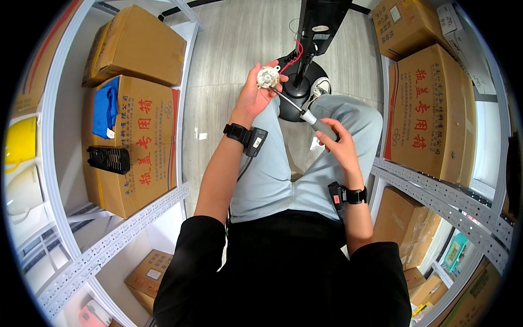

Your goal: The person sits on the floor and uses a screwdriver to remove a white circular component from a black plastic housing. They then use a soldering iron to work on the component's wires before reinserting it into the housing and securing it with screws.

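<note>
The right hand [340,146], clasped around the screwdriver [308,116], aims its shaft toward ten o'clock, at the round white part [268,77] pinched in the left hand [255,97].

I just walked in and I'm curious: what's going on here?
The person's left hand holds a small round motor-like part, with red wires running toward a black stand. The right hand grips a grey-handled screwdriver, its tip at the part's lower edge; whether it meets a screw is too small to tell.
</note>
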`<state>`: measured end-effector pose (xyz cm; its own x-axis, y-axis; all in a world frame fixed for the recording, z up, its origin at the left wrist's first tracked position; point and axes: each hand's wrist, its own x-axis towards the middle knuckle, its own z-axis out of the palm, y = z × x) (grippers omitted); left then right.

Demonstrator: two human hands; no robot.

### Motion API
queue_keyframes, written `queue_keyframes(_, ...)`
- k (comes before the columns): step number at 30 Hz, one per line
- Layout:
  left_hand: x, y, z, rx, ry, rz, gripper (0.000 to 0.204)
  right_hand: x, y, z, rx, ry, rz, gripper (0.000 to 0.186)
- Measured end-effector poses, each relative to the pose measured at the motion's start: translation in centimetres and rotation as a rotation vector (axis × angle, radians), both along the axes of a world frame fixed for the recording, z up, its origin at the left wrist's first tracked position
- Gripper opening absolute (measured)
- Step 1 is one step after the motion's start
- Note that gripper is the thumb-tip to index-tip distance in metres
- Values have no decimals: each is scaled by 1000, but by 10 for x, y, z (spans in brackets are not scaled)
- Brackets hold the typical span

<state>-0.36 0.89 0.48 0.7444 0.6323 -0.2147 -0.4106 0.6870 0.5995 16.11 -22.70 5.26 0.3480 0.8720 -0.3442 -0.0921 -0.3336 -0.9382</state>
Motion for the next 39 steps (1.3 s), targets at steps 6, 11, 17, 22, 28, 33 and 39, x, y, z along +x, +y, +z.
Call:
queue_keyframes(6,1,-1,2,0,5,-5,54,-1,-2,-13,-17,34,-12,38)
queue_keyframes(11,0,-1,0,6,6,-5,55,-2,-1,-12,-23,56,-20,37)
queue_keyframes(17,3,-3,4,51,28,12,57,-6,-2,-5,23,30,-67,35)
queue_keyframes(22,6,-6,2,146,68,107,63,-9,-3,-7,86,-91,-78,31)
queue_keyframes(28,6,-6,2,177,105,100,64,-15,-2,-3,95,-136,-122,32)
queue_keyframes(33,6,-6,0,176,75,87,62,-16,-1,-6,78,-136,-115,32)
queue_keyframes(39,6,-6,1,169,85,93,63,-16,-1,-5,85,-95,-123,32)
